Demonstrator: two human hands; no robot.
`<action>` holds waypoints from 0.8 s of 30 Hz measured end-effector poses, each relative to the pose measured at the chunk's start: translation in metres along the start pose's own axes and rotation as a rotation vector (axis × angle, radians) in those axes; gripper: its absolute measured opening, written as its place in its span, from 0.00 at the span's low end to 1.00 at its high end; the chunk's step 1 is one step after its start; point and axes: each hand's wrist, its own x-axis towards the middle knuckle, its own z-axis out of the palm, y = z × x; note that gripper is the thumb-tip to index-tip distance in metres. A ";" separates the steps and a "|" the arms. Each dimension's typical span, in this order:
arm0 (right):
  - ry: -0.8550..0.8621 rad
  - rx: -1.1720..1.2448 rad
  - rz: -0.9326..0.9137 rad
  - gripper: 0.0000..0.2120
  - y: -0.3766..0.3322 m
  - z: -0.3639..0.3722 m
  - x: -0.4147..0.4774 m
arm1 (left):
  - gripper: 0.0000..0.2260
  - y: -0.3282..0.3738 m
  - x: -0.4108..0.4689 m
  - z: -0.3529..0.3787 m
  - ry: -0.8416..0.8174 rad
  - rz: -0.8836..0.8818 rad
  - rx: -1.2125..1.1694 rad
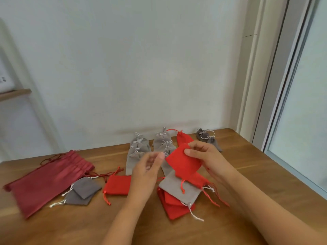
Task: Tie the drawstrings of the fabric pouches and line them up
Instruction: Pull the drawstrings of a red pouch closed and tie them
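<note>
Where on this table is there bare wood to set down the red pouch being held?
Bare wood lies right of the dark grey tied pouches, out to the table edge, and along the near edge in front of the large dark red bag. The middle is crowded: a loose pile of pouches in front, tied grey rows behind it.

The left hand is coming out blurred, so its fingers are not showing whether they are pinching anything. It is covering one end of the flat red pouch (and the near end of a grey row). The held pouch is hiding most of the far red pouch. Both forearms are running off the bottom edge.
</note>
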 end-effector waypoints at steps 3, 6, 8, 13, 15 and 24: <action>0.004 0.073 -0.007 0.01 -0.005 0.001 0.003 | 0.17 -0.001 -0.005 0.013 -0.139 -0.057 -0.217; -0.043 0.006 0.000 0.03 -0.001 0.008 0.009 | 0.05 0.000 -0.005 0.015 -0.110 -0.122 -0.292; -0.051 -0.035 -0.003 0.02 0.003 0.014 0.015 | 0.06 -0.002 -0.005 0.013 -0.082 -0.158 -0.328; -0.163 -0.111 0.079 0.08 0.018 0.023 0.025 | 0.08 -0.008 0.002 0.009 0.033 -0.233 -0.474; -0.205 -0.243 0.082 0.04 0.027 0.020 0.021 | 0.09 -0.011 0.003 0.013 0.063 -0.214 -0.435; -0.006 -0.554 -0.160 0.10 0.032 0.009 0.023 | 0.05 -0.017 0.004 0.016 -0.130 -0.089 -0.121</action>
